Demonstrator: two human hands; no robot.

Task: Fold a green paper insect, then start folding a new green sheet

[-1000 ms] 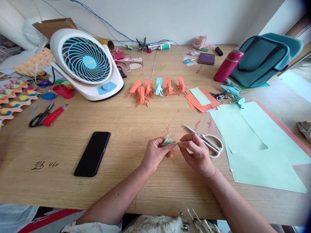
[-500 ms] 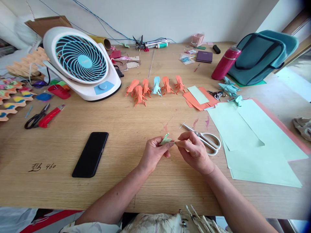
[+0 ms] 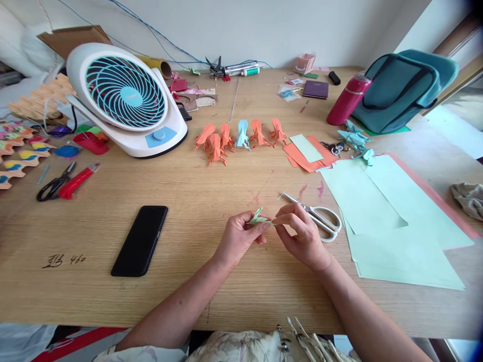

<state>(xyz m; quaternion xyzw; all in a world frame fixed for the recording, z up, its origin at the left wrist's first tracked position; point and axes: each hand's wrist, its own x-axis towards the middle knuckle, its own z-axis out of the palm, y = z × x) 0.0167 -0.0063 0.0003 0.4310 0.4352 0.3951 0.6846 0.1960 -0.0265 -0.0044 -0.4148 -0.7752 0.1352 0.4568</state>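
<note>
Left hand (image 3: 240,235): open tabletop (image 3: 181,188) leftward as far as phone (image 3: 139,241) lying flat; ahead, free strip up to paper figures (image 3: 242,132); right hand (image 3: 300,235): scissors (image 3: 313,214) close beyond, in way toward green sheets (image 3: 400,254); far left, fan (image 3: 131,96) blocks reach; far right, bottle (image 3: 349,99) and bag (image 3: 400,93) form barrier.

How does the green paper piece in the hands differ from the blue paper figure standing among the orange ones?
The green paper piece is pale green, the blue paper figure light blue. The green paper piece is pinched in the left hand, with the right hand at its end; the blue paper figure stands untouched on the table. Both are folded paper.
</note>
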